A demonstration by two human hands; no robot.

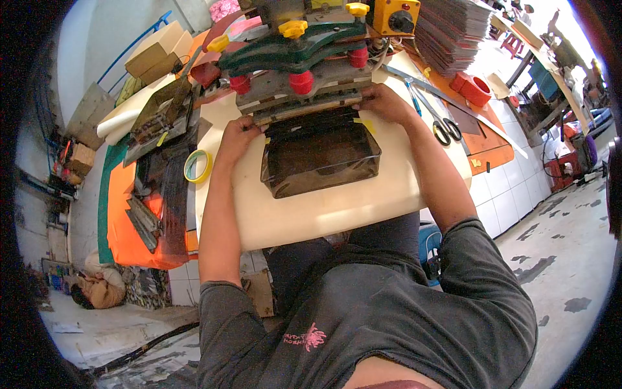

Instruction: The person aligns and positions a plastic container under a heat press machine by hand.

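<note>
A dark see-through plastic piece (321,162), shaped like a shallow box, lies on a cream board (311,217). Its far edge runs up to a long metal bar (308,109) beneath the head of a press (295,55). My left hand (240,137) is closed at the bar's left end, fingertips by the plastic's far corner. At the opposite end, my right hand (387,105) has its fingers bent inward against the bar. What either hand grips is hidden. Yellow tape bits (368,124) mark the plastic near both hands.
Left of the board are a yellow tape roll (197,166), dark plastic sheets (175,194) and metal strips (142,223). On the right lie scissors (446,126), a long steel ruler (453,104), a blue pen (413,97) and a red tape dispenser (471,89). Another person (100,285) is low at left.
</note>
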